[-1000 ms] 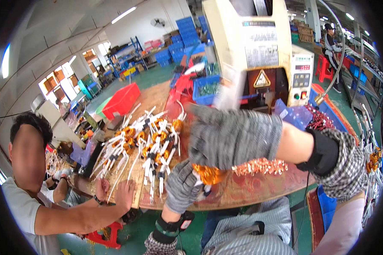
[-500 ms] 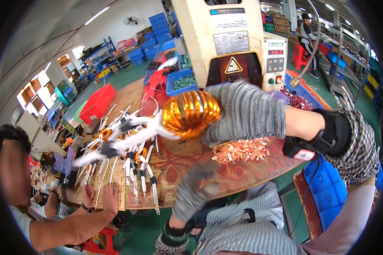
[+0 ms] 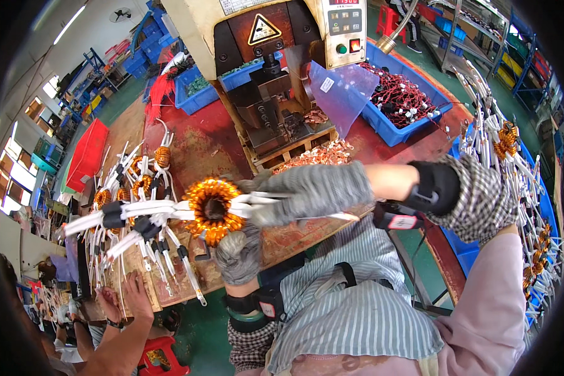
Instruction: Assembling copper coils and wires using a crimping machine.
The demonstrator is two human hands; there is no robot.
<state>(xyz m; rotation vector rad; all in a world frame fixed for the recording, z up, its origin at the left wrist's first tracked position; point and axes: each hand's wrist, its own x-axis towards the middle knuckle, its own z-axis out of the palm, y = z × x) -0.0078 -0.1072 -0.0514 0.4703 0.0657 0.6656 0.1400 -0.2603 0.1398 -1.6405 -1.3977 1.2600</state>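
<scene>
A ring-shaped coil (image 3: 214,212) of orange copper wire is in the air over the wooden table's front. White sleeved leads with black bands stretch left from it, and more white leads run right. My right hand (image 3: 307,191), in a grey knit glove, is closed around the right-hand leads; motion smears its fingers. Just below the coil, my gloved left hand (image 3: 238,255) is curled against its lower rim, its fingertips partly hidden. Beyond my right hand lies a heap of copper terminals (image 3: 323,155), at the foot of a cream press machine (image 3: 263,119).
More coils with white leads (image 3: 141,182) lie at the left, near a co-worker's hands (image 3: 128,297). Behind the press's right side, a blue bin (image 3: 395,135) holds dark red wires. Finished-looking coil bundles (image 3: 507,141) fill a bin at far right. A red bin (image 3: 86,153) stands at left.
The coil has come down and left, nearer to me, in my right hand. My left hand has risen to its lower rim. The view has shifted, revealing the press's tooling.
</scene>
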